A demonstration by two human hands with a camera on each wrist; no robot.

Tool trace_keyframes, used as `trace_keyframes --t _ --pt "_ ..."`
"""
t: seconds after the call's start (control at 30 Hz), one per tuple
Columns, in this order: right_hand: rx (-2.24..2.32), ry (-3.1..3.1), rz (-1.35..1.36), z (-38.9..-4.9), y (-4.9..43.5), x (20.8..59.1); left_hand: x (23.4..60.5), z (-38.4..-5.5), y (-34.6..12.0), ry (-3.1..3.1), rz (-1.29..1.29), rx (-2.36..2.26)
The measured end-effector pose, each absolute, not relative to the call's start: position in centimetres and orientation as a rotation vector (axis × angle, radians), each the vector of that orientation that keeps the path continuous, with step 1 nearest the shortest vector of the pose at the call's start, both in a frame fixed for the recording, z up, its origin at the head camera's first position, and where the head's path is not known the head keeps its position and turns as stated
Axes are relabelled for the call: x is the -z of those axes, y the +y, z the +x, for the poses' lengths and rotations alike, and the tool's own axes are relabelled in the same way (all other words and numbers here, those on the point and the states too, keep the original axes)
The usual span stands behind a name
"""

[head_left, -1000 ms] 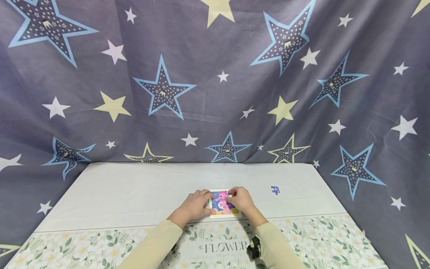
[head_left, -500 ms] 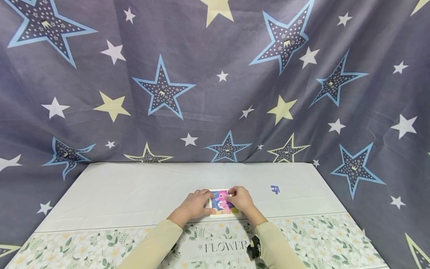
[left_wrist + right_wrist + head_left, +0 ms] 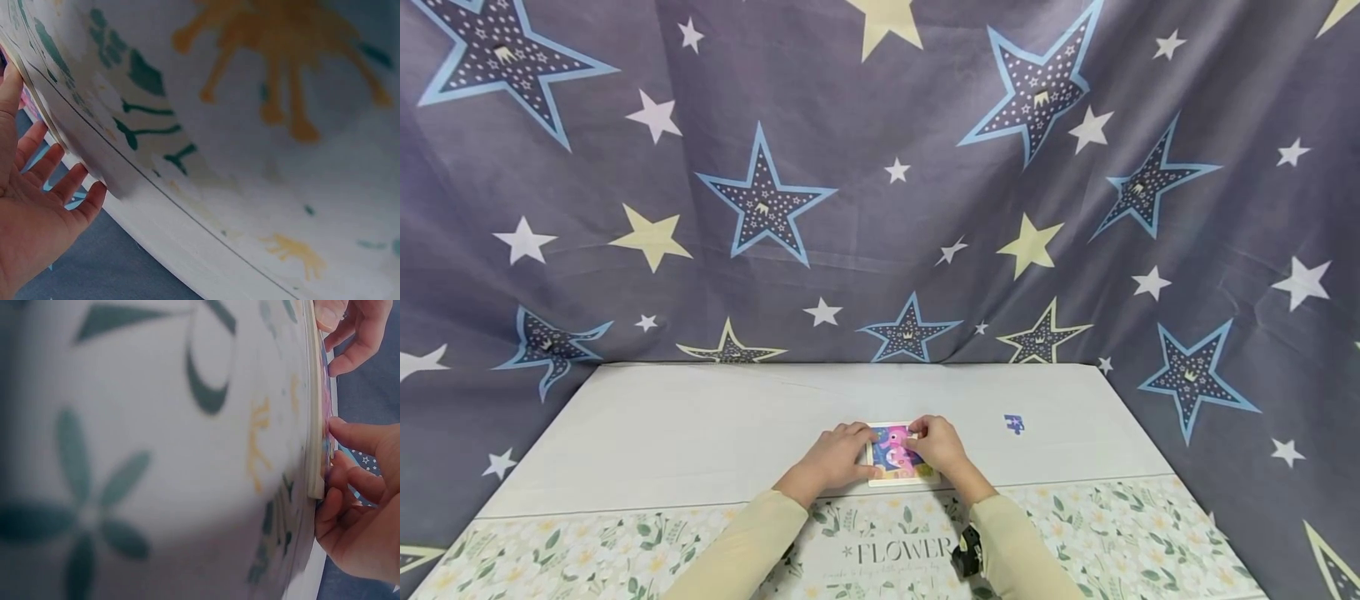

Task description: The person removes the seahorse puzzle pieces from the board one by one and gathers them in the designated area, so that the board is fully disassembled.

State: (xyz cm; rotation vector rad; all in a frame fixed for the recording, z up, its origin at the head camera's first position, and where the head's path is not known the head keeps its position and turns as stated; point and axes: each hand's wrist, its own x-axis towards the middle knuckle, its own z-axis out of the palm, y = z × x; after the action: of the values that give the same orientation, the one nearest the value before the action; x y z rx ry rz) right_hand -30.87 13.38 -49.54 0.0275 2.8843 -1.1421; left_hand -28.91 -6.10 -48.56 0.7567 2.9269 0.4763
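A small jigsaw puzzle (image 3: 897,457) with a pink seahorse-like picture lies in a pale frame tray (image 3: 904,482) on the table. My left hand (image 3: 835,456) holds the tray's left side, its thumb near the lower corner and fingers near the upper one. In the left wrist view, that hand's fingertips (image 3: 95,192) touch the tray's edge. Over the upper right of the picture, my right hand (image 3: 942,446) pinches a puzzle piece, mostly hidden by its thumb and index finger. A loose blue puzzle piece (image 3: 1013,424) lies to the right.
The white table top (image 3: 715,433) has a floral-printed band (image 3: 625,550) along its near side, with the lettering "FLOWER". A dark star-patterned curtain (image 3: 850,167) hangs behind and at both sides. A black device (image 3: 966,552) sits at my right wrist.
Almost nothing differs. Both hands stay in place at the tray, with at most tiny finger shifts, and the loose blue piece has not moved.
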Motion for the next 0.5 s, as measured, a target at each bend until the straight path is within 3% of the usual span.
trace_keyframes --t 0.5 --pt "1.206 2.838 0.041 -31.04 13.43 49.75 48.0 -28.62 -6.05 2.921 0.752 -0.483"
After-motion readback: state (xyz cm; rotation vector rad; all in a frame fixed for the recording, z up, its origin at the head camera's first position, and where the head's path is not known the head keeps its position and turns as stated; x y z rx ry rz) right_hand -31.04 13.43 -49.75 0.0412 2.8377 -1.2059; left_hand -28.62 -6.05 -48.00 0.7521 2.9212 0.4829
